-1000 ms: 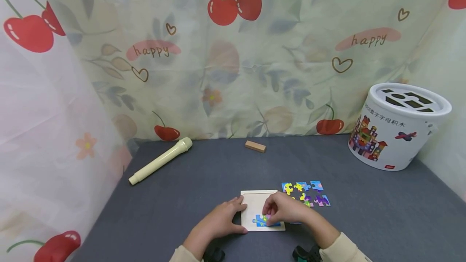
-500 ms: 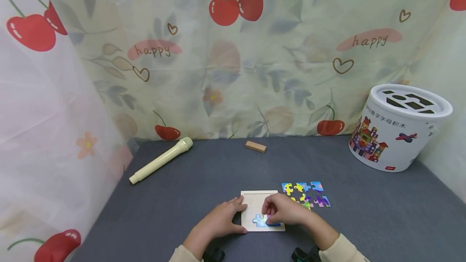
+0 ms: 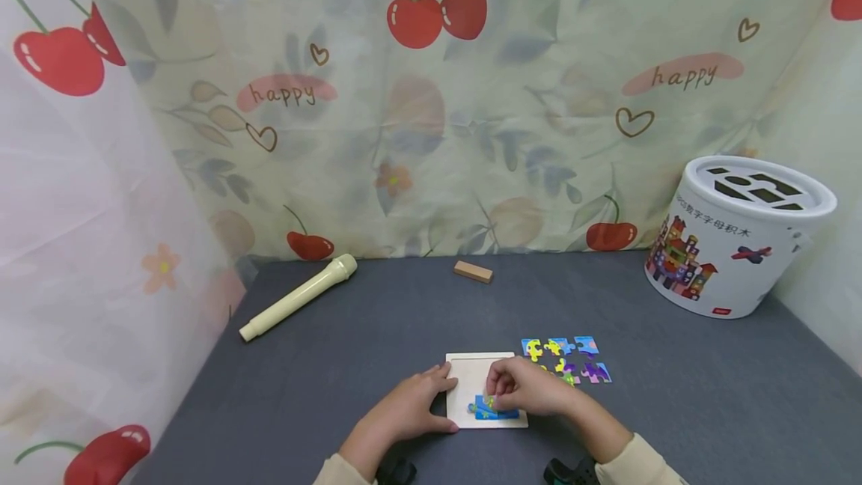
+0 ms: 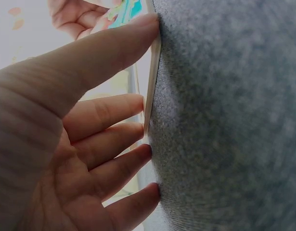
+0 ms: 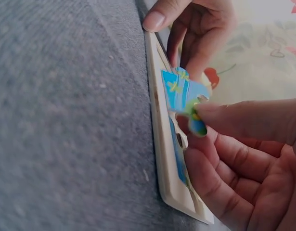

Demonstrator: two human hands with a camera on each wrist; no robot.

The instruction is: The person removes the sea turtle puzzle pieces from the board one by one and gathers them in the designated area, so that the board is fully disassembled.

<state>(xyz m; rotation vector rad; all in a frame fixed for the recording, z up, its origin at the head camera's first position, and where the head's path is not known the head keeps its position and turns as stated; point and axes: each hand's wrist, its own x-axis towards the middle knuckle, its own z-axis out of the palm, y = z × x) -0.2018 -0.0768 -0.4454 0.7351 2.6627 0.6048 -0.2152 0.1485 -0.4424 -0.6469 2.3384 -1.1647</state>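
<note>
A pale wooden puzzle tray (image 3: 466,376) lies on the table in front of the person. The left hand (image 3: 412,406) rests along its left side, thumb at the near corner and fingers spread fairly straight against the edge, as the left wrist view shows. Between thumb and fingertips, the right hand (image 3: 532,386) pinches a blue puzzle piece (image 5: 175,92) with yellow-green marks. The piece tilts up over the tray's near part. Another blue piece (image 5: 178,156) lies in the tray beneath the right fingers, partly hidden.
Several loose puzzle pieces (image 3: 584,345) lie right of the tray, some behind the right hand. Farther back are a cream microphone-shaped stick (image 3: 296,299), a small wooden block (image 3: 473,271) and a white bucket (image 3: 730,245). A printed curtain (image 3: 431,133) closes off the back.
The pinched piece has tipped and shifted very slightly right; the glare on it half a second ago is gone. The left hand and the tray stay in place.
</note>
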